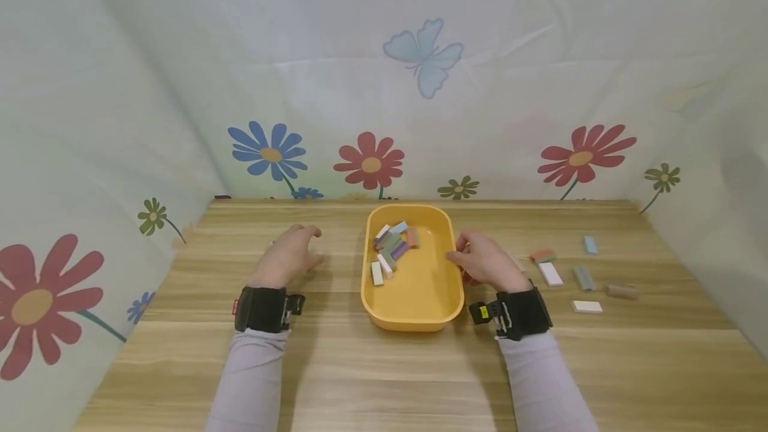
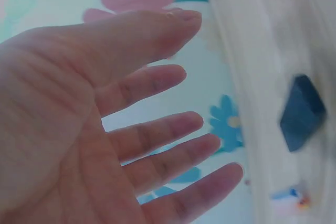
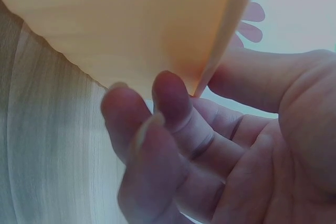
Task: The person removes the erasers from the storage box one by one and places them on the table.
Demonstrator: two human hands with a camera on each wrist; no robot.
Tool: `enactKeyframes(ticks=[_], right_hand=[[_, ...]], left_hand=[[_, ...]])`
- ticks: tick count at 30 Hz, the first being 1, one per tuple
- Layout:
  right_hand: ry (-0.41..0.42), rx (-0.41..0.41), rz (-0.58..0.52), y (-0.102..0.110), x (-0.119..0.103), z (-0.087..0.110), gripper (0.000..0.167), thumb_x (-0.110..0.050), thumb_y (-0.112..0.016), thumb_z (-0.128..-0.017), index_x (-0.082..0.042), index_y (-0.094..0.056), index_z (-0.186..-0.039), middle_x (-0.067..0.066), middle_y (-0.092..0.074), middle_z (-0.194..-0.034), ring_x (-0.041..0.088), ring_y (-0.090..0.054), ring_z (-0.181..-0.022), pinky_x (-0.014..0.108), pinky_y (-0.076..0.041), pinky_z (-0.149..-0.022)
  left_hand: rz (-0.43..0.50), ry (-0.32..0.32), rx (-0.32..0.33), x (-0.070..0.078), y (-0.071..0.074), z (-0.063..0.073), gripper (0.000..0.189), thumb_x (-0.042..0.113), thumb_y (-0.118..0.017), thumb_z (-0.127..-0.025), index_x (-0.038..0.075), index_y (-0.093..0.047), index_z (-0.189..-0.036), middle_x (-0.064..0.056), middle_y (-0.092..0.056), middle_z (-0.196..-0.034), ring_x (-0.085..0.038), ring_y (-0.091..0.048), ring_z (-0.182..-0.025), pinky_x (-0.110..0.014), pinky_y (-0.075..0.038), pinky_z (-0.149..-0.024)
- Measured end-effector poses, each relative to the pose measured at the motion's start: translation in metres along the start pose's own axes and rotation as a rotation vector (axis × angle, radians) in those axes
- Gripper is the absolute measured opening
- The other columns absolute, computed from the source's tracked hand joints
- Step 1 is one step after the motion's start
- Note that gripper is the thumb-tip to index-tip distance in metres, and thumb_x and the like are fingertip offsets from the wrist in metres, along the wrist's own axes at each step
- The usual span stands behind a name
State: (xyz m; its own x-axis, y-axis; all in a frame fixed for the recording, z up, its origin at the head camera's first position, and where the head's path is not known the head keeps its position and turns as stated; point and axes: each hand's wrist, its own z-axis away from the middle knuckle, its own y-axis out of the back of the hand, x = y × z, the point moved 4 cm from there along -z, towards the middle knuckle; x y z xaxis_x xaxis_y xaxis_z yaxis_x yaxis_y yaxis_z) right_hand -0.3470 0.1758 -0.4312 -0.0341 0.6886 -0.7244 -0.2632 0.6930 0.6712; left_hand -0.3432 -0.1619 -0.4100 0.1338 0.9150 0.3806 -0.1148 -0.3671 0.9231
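A yellow plastic tray [image 1: 413,323] stands mid-table, with several small coloured blocks [image 1: 393,245] heaped toward its left side. My right hand [image 1: 485,262] grips its right wall; in the right wrist view the thumb lies on one side of the yellow rim [image 3: 223,40] and curled fingers [image 3: 173,98] on the other. Left of the tray, apart from it, my left hand [image 1: 288,257] hovers over or rests on the table; I cannot tell which. Its fingers [image 2: 157,129] spread loosely in the left wrist view and hold nothing.
Loose blocks lie right of my right hand: orange and green ones [image 1: 543,256], white [image 1: 551,275], light blue [image 1: 591,245], grey [image 1: 583,279], brown [image 1: 622,292]. A flowered curtain [image 1: 504,85] borders the wooden table [image 1: 384,392]. The left wrist view shows a blurred dark blue object [image 2: 303,113].
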Motion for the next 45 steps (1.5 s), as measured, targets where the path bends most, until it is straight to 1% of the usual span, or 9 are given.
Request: enactKeyframes(ticks=[4,7,11,17,24,33,37,40,45], right_hand=[[0.002,0.002,0.002,0.001,0.000,0.000,0.019,-0.017,-0.062,-0.096,-0.002,-0.050,-0.094,0.016,-0.061,-0.076,0.029,-0.065,-0.060,0.040,-0.054,-0.057],[0.009,0.004,0.001,0.002,-0.001,0.001,0.019,-0.017,-0.062,-0.095,-0.002,-0.050,-0.094,0.017,-0.061,-0.076,0.030,-0.065,-0.060,0.041,-0.054,-0.057],[0.006,0.002,-0.005,0.001,-0.001,0.002,0.019,-0.016,-0.062,-0.096,-0.002,-0.050,-0.093,0.016,-0.061,-0.075,0.030,-0.065,-0.060,0.042,-0.054,-0.057],[0.001,0.001,-0.013,0.000,-0.001,0.001,0.019,-0.016,-0.062,-0.096,-0.002,-0.049,-0.093,0.014,-0.061,-0.073,0.029,-0.064,-0.058,0.042,-0.054,-0.056],[0.003,0.006,-0.003,0.000,0.001,0.000,0.020,-0.017,-0.062,-0.096,-0.002,-0.049,-0.094,0.014,-0.061,-0.073,0.029,-0.064,-0.058,0.042,-0.054,-0.056],[0.006,0.008,0.008,-0.001,0.000,0.001,0.019,-0.017,-0.062,-0.096,-0.003,-0.050,-0.092,0.016,-0.061,-0.073,0.031,-0.065,-0.059,0.042,-0.054,-0.056],[0.002,0.006,0.011,-0.001,0.000,0.000,0.019,-0.017,-0.062,-0.096,-0.003,-0.051,-0.092,0.015,-0.061,-0.074,0.029,-0.064,-0.058,0.040,-0.054,-0.055],[-0.005,0.003,0.012,-0.001,0.000,-0.001,0.019,-0.017,-0.062,-0.096,-0.003,-0.050,-0.092,0.013,-0.060,-0.073,0.028,-0.064,-0.058,0.038,-0.053,-0.054],[-0.007,0.002,0.016,-0.001,0.001,-0.001,0.019,-0.018,-0.062,-0.096,-0.003,-0.050,-0.092,0.013,-0.060,-0.072,0.028,-0.064,-0.058,0.038,-0.053,-0.055]], left_hand=[[-0.035,-0.049,0.017,0.021,0.002,0.001,0.047,0.023,-0.070,-0.090,0.006,-0.056,-0.132,-0.020,-0.052,-0.135,-0.037,-0.051,-0.122,-0.053,-0.040,-0.099],[-0.048,-0.124,0.028,0.041,0.000,0.002,0.045,0.021,-0.071,-0.089,0.005,-0.058,-0.129,-0.020,-0.054,-0.132,-0.037,-0.052,-0.121,-0.050,-0.041,-0.099],[-0.051,-0.207,0.041,0.065,-0.008,0.004,0.042,0.019,-0.072,-0.088,0.005,-0.061,-0.125,-0.014,-0.059,-0.124,-0.031,-0.057,-0.114,-0.044,-0.045,-0.096],[-0.081,-0.304,0.058,0.088,-0.024,0.003,0.034,0.018,-0.072,-0.088,0.007,-0.065,-0.120,-0.009,-0.062,-0.117,-0.025,-0.058,-0.107,-0.041,-0.047,-0.091],[-0.152,-0.383,0.077,0.100,-0.039,0.000,0.032,0.018,-0.076,-0.086,0.008,-0.067,-0.115,-0.007,-0.065,-0.109,-0.023,-0.056,-0.098,-0.038,-0.048,-0.087],[-0.187,-0.385,0.047,0.103,-0.061,-0.004,0.016,0.014,-0.068,-0.089,0.013,-0.071,-0.104,-0.004,-0.064,-0.094,-0.021,-0.057,-0.084,-0.038,-0.048,-0.072],[-0.194,-0.383,0.031,0.103,-0.067,-0.005,0.023,0.013,-0.064,-0.092,0.014,-0.069,-0.115,-0.009,-0.063,-0.115,-0.025,-0.059,-0.098,-0.041,-0.050,-0.078],[-0.203,-0.391,0.025,0.106,-0.070,-0.005,0.022,0.012,-0.062,-0.094,0.012,-0.066,-0.117,-0.012,-0.058,-0.123,-0.026,-0.058,-0.102,-0.040,-0.050,-0.081],[-0.252,-0.397,0.056,0.110,-0.075,-0.005,0.013,0.011,-0.060,-0.096,0.011,-0.066,-0.109,-0.013,-0.056,-0.114,-0.025,-0.058,-0.095,-0.037,-0.051,-0.079]])
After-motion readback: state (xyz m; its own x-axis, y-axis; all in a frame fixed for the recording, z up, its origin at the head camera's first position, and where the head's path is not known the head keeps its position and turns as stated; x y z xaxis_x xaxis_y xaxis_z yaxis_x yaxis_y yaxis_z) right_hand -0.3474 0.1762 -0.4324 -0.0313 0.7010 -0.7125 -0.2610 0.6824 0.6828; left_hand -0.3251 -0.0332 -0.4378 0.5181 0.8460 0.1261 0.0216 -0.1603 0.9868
